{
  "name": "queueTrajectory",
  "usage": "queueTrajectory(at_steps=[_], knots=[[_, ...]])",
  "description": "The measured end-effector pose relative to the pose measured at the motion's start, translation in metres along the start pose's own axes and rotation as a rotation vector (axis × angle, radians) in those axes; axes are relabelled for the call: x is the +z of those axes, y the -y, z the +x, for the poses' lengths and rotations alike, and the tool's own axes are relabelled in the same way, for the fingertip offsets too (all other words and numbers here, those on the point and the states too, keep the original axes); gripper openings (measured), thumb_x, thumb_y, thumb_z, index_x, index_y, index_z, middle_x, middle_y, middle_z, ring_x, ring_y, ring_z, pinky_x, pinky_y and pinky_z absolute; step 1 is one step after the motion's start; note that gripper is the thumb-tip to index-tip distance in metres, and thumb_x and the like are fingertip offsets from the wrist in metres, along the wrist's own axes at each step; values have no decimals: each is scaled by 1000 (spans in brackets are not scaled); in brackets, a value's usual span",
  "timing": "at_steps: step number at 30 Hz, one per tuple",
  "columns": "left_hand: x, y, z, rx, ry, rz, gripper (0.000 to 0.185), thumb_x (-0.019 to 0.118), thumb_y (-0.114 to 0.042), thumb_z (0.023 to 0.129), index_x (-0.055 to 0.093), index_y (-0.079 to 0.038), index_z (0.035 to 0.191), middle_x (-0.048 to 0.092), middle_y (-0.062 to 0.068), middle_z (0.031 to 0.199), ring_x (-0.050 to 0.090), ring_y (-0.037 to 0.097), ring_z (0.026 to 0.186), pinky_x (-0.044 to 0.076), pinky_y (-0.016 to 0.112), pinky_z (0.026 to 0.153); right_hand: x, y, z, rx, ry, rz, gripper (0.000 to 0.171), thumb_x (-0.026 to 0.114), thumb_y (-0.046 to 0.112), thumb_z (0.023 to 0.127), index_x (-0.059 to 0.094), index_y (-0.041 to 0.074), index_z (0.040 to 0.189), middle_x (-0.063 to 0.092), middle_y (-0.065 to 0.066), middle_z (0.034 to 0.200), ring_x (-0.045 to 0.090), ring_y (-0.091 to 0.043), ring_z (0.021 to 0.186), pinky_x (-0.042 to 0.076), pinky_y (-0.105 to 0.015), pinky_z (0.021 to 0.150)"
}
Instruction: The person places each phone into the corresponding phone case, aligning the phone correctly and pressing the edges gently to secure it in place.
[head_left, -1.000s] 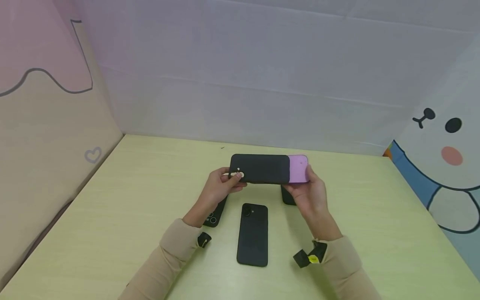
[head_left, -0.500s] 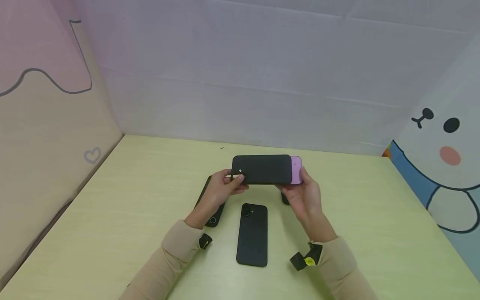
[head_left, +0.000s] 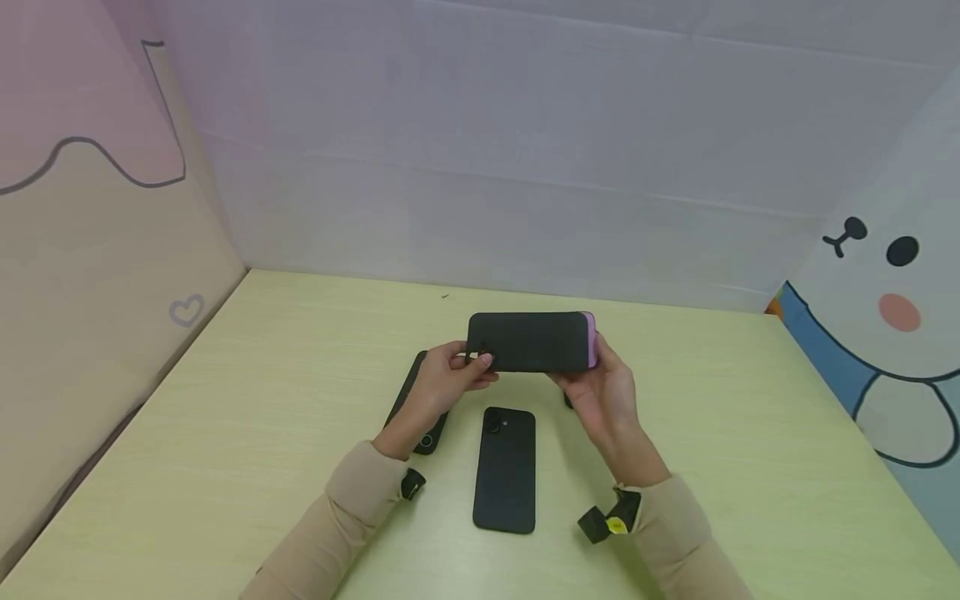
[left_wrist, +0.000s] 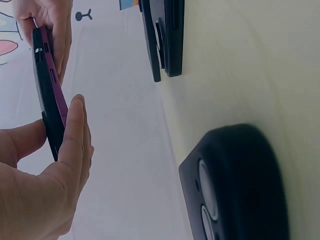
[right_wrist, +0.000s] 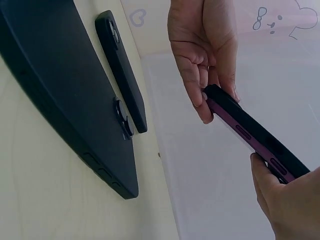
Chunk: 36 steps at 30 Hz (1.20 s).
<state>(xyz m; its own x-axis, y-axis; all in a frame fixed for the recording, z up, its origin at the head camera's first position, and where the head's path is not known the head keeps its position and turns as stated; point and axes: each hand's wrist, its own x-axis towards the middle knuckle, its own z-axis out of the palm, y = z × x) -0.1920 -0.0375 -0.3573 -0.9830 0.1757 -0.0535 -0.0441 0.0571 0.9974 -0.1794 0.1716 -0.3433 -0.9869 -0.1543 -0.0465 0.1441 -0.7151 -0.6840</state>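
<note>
Above table (head_left: pixel 300 350), case (head_left: pixel 531 342) is being gripped by left hand (head_left: pixel 438 383), pink piece (head_left: pixel 592 343) by right hand (head_left: pixel 604 392); thin edge exposed, room beneath.

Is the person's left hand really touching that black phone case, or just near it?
Touching. The left wrist view shows it: the left hand has its thumb against one face of the black phone case, with no gap between.
</note>
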Motion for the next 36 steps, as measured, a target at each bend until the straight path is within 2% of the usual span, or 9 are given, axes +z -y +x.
queueTrajectory(at_steps=[5, 11, 15, 18, 20, 26, 32, 36], knots=[[1, 3, -1, 19, -14, 21, 34, 59, -14, 89, 54, 4, 118, 67, 24, 94, 68, 29, 86, 54, 30, 76, 1, -3, 0, -7, -5, -19, 44, 21, 31, 101, 23, 15, 142, 34, -3, 135, 38, -15, 126, 45, -37, 92], [1, 8, 1, 16, -43, 42, 31, 59, -14, 89, 57, 4, 114, 67, 24, 90, 67, 32, 85, 54, 30, 74, 0, -8, 1, -18, 15, -76, 42, 28, 34, 100, 27, 17, 139, 36, -1, 130, 43, -13, 120, 47, -35, 91], [0, 11, 2, 20, -48, 51, 29, 59, -15, 89, 58, 4, 111, 68, 23, 88, 68, 31, 83, 54, 29, 72, 1, -9, 2, -34, 25, -175, 40, 41, 18, 98, 29, 18, 136, 37, -1, 126, 45, -14, 115, 46, -32, 93], [0, 13, 2, 38, -42, 63, 28, 60, -16, 89, 60, 4, 109, 68, 23, 87, 67, 32, 84, 54, 29, 71, 4, -10, 2, -47, 8, -279, 46, 43, 1, 94, 29, 16, 135, 38, -1, 124, 49, -13, 108, 46, -29, 91], [0, 15, 2, 53, -39, 74, 28, 60, -16, 88, 60, 5, 108, 68, 23, 86, 67, 33, 84, 54, 29, 71, 5, -10, 2, -48, -6, -325, 47, 43, -4, 93, 31, 16, 134, 38, -1, 122, 51, -12, 105, 47, -28, 90], [0, 21, 3, 87, -53, 160, 30, 63, -22, 87, 64, 3, 103, 69, 20, 81, 68, 31, 79, 55, 30, 70, 4, -13, 4, -46, -24, -394, 33, 45, 7, 96, 36, 15, 126, 43, 0, 113, 58, -9, 96, 48, -28, 90], [-2, 26, 1, 123, -42, 224, 27, 63, -26, 86, 66, 0, 95, 69, 14, 75, 69, 28, 75, 55, 29, 70, 0, -16, 5, -45, -34, -455, 40, 44, 17, 97, 32, 12, 134, 50, 0, 111, 61, -10, 98, 46, -31, 93], [-3, 30, 3, 126, -39, 246, 25, 66, -25, 84, 64, -2, 94, 68, 10, 75, 69, 22, 70, 53, 27, 66, -3, -18, 7, -37, -34, -461, 43, 41, 18, 98, 28, 10, 138, 50, -1, 114, 61, -11, 99, 47, -31, 92]])
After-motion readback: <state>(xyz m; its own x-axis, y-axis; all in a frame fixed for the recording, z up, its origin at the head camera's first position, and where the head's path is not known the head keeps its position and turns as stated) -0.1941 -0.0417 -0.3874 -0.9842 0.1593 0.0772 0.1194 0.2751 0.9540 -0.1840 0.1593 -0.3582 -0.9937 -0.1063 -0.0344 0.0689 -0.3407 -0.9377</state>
